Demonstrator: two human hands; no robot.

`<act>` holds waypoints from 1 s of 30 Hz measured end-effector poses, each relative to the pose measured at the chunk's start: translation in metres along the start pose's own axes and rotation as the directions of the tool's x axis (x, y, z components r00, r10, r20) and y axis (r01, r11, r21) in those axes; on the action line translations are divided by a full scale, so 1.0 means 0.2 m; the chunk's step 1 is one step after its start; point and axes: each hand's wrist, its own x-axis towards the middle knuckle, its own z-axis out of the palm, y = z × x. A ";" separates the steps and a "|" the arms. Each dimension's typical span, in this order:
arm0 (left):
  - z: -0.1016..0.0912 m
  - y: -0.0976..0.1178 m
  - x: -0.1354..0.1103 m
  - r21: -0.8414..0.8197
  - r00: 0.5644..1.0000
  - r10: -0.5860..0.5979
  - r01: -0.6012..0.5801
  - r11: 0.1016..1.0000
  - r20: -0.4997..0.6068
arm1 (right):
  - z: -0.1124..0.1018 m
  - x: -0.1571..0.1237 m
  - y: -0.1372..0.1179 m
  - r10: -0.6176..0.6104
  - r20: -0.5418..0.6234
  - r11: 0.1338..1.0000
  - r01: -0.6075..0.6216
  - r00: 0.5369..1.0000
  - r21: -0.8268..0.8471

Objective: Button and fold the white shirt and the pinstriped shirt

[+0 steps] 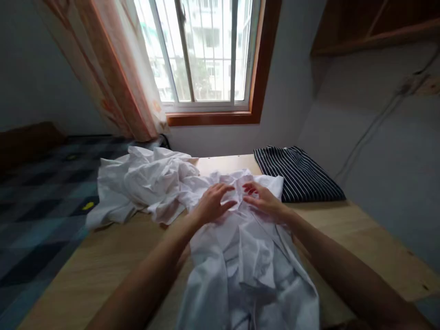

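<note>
A white garment point(209, 266) lies lengthwise before us on the wooden table point(120, 247), wrinkled throughout, a loose flap point(256, 256) creased over its middle. We reach forward above it, left hand point(215, 201) and right hand point(264, 200) turned toward each other, thumbs parted from curved fingers, both released; whether our fingertips touch the garment, we cannot tell.
</note>
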 end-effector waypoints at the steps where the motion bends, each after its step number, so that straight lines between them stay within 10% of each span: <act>1: -0.01 0.01 -0.06 0.027 0.996 0.032 -0.034 0.999 0.084 | -0.03 -0.07 0.00 -0.044 0.119 0.996 0.053 0.992 -0.078; 4: -0.01 0.04 -0.21 0.123 0.967 0.084 -0.116 0.986 0.241 | -0.10 -0.26 0.01 -0.065 0.349 0.950 0.164 0.935 -0.264; 9: 0.01 0.02 -0.33 0.341 0.962 0.181 -0.244 0.908 0.207 | -0.07 -0.40 -0.03 0.033 0.372 0.884 0.147 0.927 -0.444; 15: -0.23 -0.11 -0.26 0.591 0.883 0.469 -0.371 0.716 -0.014 | -0.24 -0.33 -0.03 -0.161 0.078 0.876 0.179 0.984 -0.448; 19: -0.43 -0.25 -0.24 0.678 0.945 0.313 -0.167 0.715 -0.097 | -0.53 -0.34 0.07 -0.196 -0.230 0.799 0.019 0.953 -0.601; 23: -0.52 -0.33 -0.28 0.693 0.993 0.111 -0.107 0.713 0.039 | -0.69 -0.49 0.24 0.055 -0.239 0.620 -0.220 0.970 -0.753; 27: -0.52 -0.24 -0.33 0.672 0.991 -0.052 -0.042 0.739 0.120 | -0.64 -0.61 0.30 0.213 -0.266 0.334 -0.326 0.940 -0.884; 30: -0.44 -0.09 -0.33 0.605 0.985 -0.026 -0.083 0.792 0.168 | -0.49 -0.58 0.19 0.031 -0.304 0.413 -0.289 0.952 -0.864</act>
